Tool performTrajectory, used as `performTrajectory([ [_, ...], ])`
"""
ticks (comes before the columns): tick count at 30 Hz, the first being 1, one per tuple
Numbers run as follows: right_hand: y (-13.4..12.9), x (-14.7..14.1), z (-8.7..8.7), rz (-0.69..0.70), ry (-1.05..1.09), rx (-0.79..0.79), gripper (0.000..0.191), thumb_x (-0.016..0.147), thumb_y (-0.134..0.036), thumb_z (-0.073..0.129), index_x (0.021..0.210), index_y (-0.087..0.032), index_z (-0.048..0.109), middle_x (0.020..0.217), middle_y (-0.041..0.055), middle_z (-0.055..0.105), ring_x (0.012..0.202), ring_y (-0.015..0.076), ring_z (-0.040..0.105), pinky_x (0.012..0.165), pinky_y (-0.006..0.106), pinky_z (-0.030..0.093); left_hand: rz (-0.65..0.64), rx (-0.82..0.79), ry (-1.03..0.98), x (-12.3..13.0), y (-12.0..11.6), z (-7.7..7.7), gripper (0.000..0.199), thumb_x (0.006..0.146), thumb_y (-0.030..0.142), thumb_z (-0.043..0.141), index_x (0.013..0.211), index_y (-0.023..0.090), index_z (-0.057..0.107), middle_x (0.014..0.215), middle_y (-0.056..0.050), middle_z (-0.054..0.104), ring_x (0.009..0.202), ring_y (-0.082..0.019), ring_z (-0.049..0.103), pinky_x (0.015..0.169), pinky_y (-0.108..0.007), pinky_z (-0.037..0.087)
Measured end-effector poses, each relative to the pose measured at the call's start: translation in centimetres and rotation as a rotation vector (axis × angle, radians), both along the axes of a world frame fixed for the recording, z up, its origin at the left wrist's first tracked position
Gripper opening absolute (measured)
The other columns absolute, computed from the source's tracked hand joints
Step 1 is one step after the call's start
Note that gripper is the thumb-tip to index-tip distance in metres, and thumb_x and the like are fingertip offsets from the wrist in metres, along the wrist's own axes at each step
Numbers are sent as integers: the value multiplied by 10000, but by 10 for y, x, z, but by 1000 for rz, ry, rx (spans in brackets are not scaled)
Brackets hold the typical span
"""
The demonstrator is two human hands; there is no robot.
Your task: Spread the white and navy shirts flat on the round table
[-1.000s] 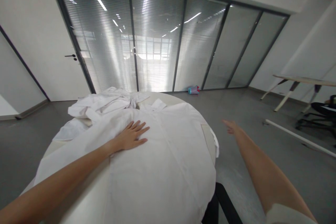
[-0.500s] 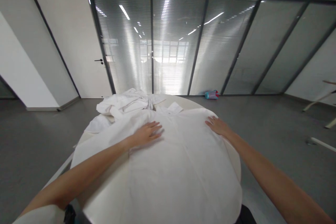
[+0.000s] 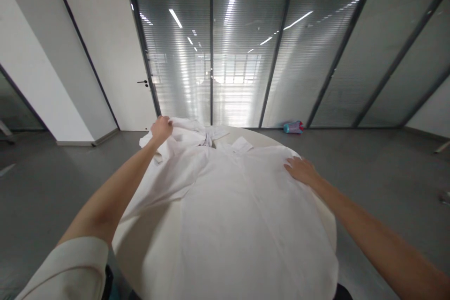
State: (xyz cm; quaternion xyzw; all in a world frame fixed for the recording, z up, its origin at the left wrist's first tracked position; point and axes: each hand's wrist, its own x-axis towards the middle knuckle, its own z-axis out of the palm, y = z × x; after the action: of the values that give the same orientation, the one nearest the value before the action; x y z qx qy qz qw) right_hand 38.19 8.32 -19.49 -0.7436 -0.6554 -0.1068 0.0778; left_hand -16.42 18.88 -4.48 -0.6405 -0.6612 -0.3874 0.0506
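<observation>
A white collared shirt (image 3: 232,211) lies spread over a round, pale table (image 3: 144,243), its collar (image 3: 242,144) toward the far edge. A crumpled heap of white cloth (image 3: 188,131) sits at the table's far left. My left hand (image 3: 162,129) is closed on white cloth at the left end of this heap; its fingertips are partly hidden. Whether that cloth joins the shirt's sleeve I cannot tell. My right hand (image 3: 301,170) lies flat on the shirt's right shoulder, fingers stretched out.
Beyond the table runs a glass partition (image 3: 239,56) with blinds, beside a white door (image 3: 112,56). A blue and red striped bundle (image 3: 293,127) lies on the grey floor (image 3: 379,168) at the partition's foot.
My left hand has gone from lying open on the shirt to the heap at the far left and closed on cloth there. The right hand stays on the shoulder. The view has shifted slightly left.
</observation>
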Motion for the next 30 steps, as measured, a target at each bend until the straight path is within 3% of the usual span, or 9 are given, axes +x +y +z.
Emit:
performTrajectory([
  [3, 10, -44, 28, 134, 111, 94, 357, 923, -295, 518, 1219, -163, 666, 1387, 165, 579, 1328, 331, 496, 1132, 528, 350, 48, 210, -104, 16, 1, 31, 248, 1027, 248, 406, 1062, 112, 610, 1176, -164, 578, 1088, -258, 585, 895, -459, 428],
  [7, 21, -133, 64, 520, 716, 84, 415, 889, -406, 608, 1264, -231, 634, 1242, 123, 654, 1000, 256, 685, 950, 453, 536, -70, 404, -79, 55, -25, 59, 315, 1075, 303, 303, 1226, 165, 543, 1284, -128, 500, 1216, -204, 498, 972, -451, 413],
  [11, 22, -216, 89, 803, 1178, 79, 1152, 668, -451, 834, 1579, -361, 135, 1556, 123, 366, 1115, 261, 646, 894, 433, 562, -587, 493, 115, 97, -82, 44, 289, 1054, 303, 364, 1177, 208, 608, 1176, -112, 539, 1140, -167, 540, 977, -382, 450],
  [15, 21, -255, 95, 889, 1256, 180, 773, 641, -424, 838, 1345, -243, 575, 1344, 96, 611, 1215, 307, 574, 1000, 446, 492, -1151, 216, 473, 102, -135, 24, 264, 1001, 325, 507, 1236, 295, 623, 1268, -58, 579, 1124, -182, 605, 926, -324, 515],
  [18, 20, -258, 86, 789, 1347, 122, 351, 726, -412, 730, 992, -183, 720, 1064, 83, 739, 1050, 307, 652, 954, 459, 507, -1009, 205, 494, 63, -146, 23, 431, 958, 343, 574, 1386, 328, 526, 1423, -70, 513, 1320, -253, 493, 1088, -411, 422],
  [21, 18, -255, 74, 664, 1462, 60, 259, 737, -348, 674, 926, -177, 721, 1011, 80, 754, 953, 279, 678, 881, 432, 531, -707, 69, 510, 2, -127, 15, 946, 783, 496, 747, 1567, 322, 249, 1595, -115, 308, 1471, -379, 262, 1172, -559, 266],
  [24, 17, -259, 69, 580, 1585, 33, 248, 736, -344, 667, 921, -184, 709, 972, 73, 755, 883, 245, 685, 827, 401, 545, -649, -230, 476, -50, -94, -15, 1288, 597, 538, 853, 1602, 289, 86, 1624, -144, 256, 1451, -418, 292, 1158, -552, 293],
  [27, 19, -268, 77, 555, 1652, 47, 295, 758, -394, 666, 973, -194, 694, 933, 66, 753, 876, 230, 684, 799, 376, 553, -660, -350, 316, -73, -69, -44, 1103, 681, 526, 785, 1579, 242, 212, 1579, -145, 363, 1368, -368, 445, 1111, -482, 381],
  [30, 22, -270, 90, 557, 1641, 72, 333, 765, -422, 668, 1008, -195, 682, 890, 64, 752, 885, 237, 686, 775, 369, 564, -730, -374, 137, -79, -57, -45, 816, 719, 584, 729, 1415, 222, 505, 1409, -122, 576, 1249, -344, 560, 1054, -457, 439],
])
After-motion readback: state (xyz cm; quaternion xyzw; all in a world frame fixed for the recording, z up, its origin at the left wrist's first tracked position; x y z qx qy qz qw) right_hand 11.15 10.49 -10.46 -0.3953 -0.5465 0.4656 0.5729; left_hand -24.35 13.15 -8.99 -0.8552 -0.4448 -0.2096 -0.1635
